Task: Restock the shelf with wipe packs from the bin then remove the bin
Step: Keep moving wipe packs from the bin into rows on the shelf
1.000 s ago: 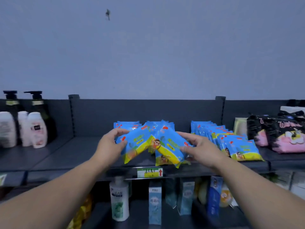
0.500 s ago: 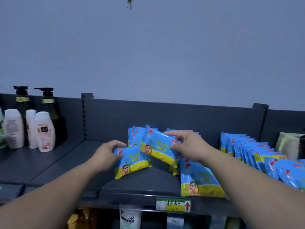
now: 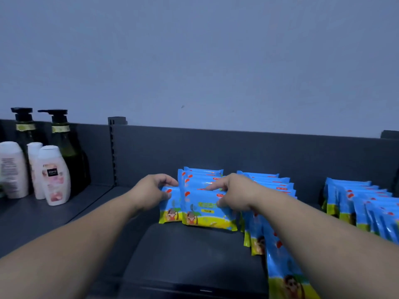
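Seemingly in left hand (image 3: 151, 190), right hand (image 3: 235, 190): wipe packs (image 3: 207, 214) on shelf (image 3: 54, 223).

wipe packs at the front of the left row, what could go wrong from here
The front packs that the left hand and right hand grip have nothing propping them in front; let go, they may tip forward. The right forearm crosses the neighbouring row, already slumped toward the shelf edge; withdrawing could drag packs off.
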Demonstrator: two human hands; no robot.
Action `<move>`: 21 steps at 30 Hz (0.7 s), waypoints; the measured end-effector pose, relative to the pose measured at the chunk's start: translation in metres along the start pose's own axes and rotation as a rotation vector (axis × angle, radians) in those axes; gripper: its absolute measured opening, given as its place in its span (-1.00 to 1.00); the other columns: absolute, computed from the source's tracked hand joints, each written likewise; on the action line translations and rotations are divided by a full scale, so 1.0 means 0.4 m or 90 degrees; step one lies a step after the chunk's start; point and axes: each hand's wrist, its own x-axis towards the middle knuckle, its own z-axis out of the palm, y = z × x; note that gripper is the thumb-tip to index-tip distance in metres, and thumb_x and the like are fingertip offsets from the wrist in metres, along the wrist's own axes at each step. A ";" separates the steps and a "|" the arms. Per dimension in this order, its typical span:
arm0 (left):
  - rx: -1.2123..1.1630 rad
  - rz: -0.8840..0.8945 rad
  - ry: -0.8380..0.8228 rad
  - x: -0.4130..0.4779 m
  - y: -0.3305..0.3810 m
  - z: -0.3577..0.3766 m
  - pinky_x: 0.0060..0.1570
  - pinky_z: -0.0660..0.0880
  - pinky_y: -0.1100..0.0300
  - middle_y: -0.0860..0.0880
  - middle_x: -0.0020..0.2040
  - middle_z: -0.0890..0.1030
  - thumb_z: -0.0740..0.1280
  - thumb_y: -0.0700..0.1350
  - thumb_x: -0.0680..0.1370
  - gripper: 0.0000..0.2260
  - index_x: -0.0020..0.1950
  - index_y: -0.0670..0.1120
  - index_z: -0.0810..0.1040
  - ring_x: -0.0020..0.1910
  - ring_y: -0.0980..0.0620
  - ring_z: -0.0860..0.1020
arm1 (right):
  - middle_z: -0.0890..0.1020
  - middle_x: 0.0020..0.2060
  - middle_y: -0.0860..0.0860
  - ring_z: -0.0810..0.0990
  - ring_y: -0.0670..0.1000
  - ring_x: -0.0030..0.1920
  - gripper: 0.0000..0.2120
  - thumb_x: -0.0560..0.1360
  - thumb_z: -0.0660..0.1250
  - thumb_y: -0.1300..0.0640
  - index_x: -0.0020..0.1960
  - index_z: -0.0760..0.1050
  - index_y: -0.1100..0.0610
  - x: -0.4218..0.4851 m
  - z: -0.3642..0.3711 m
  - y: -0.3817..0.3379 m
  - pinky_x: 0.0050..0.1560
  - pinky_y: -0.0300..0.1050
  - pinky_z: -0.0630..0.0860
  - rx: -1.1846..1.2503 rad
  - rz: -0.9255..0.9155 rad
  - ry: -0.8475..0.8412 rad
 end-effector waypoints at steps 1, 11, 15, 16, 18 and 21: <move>-0.004 0.005 -0.007 0.016 0.000 0.003 0.08 0.58 0.04 0.01 -0.04 0.68 0.34 -0.38 0.51 -0.74 -0.02 -0.01 0.61 -0.01 0.01 0.65 | 0.48 0.11 -0.08 0.48 -0.06 -0.19 -0.58 0.52 0.35 0.15 0.31 0.47 -0.20 0.009 0.005 -0.001 -0.30 -0.30 0.43 -0.015 0.012 -0.001; 0.021 0.087 -0.029 0.110 0.006 0.035 0.15 0.50 0.13 0.07 0.10 0.61 0.33 -0.21 0.56 -0.83 -0.01 0.07 0.58 0.09 0.04 0.58 | 0.47 0.33 -0.08 0.49 0.01 0.25 -0.49 0.52 0.27 0.23 0.39 0.38 -0.18 0.083 0.064 -0.014 0.13 -0.19 0.44 -0.094 0.127 0.075; 0.162 0.165 -0.070 0.085 -0.004 0.043 0.16 0.35 0.30 0.16 0.26 0.41 0.50 0.05 0.41 -0.52 0.29 0.11 0.44 0.18 0.18 0.43 | 0.41 0.33 0.00 0.46 0.03 0.29 -0.38 0.44 0.33 0.20 0.43 0.32 -0.17 0.093 0.104 -0.013 0.24 -0.14 0.45 -0.081 0.137 0.106; 0.209 0.189 -0.091 0.077 -0.007 0.047 0.18 0.30 0.34 0.18 0.27 0.34 0.54 0.06 0.36 -0.39 0.35 0.11 0.39 0.22 0.20 0.37 | 0.37 0.33 0.02 0.45 0.04 0.29 -0.37 0.43 0.34 0.20 0.44 0.30 -0.17 0.095 0.115 -0.015 0.25 -0.14 0.44 -0.072 0.139 0.108; 0.284 0.231 -0.106 0.070 -0.019 0.058 0.22 0.28 0.34 0.18 0.31 0.26 0.54 0.04 0.33 -0.30 0.41 0.10 0.32 0.29 0.19 0.30 | 0.33 0.31 0.04 0.46 0.04 0.26 -0.34 0.43 0.33 0.19 0.46 0.27 -0.17 0.104 0.135 -0.017 0.22 -0.14 0.45 -0.065 0.147 0.114; 0.326 0.265 -0.070 0.071 -0.032 0.074 0.28 0.33 0.21 0.14 0.37 0.23 0.48 0.01 0.39 -0.34 0.43 0.09 0.28 0.38 0.11 0.22 | 0.32 0.28 0.04 0.50 0.04 0.19 -0.35 0.44 0.33 0.19 0.45 0.27 -0.18 0.125 0.151 -0.016 0.18 -0.11 0.49 -0.053 0.156 0.147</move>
